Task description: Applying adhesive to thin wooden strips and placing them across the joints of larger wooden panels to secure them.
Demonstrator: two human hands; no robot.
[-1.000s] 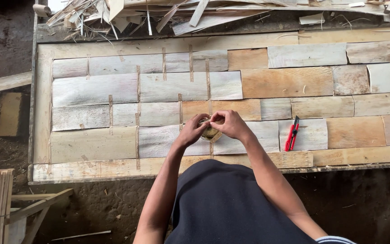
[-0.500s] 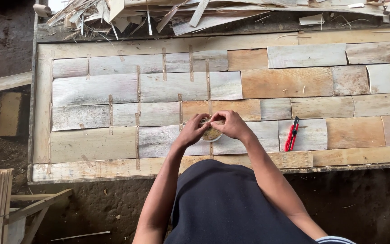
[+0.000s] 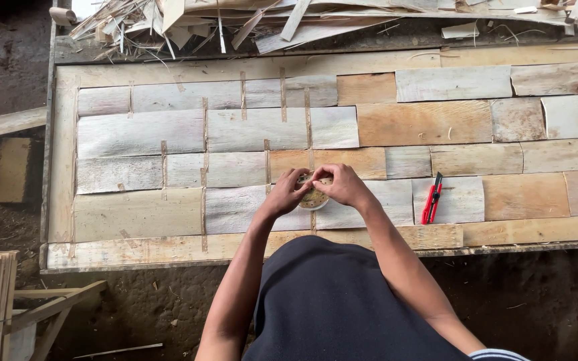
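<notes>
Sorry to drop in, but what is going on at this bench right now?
A person stands at a long wooden board covered with flat veneer pieces laid in rows, several seams on the left taped over. Both hands meet over a small round roll of tape: the left hand and the right hand grip it together above a seam. A red utility knife lies untouched to the right. Wood scraps are piled beyond the board.

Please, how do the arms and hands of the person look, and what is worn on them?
Both arms are bare from upper arm to wrist: no sleeves, gloves, watch or rings visible. The left hand and right hand show bare fingers. A dark sleeveless top covers the torso.
</notes>
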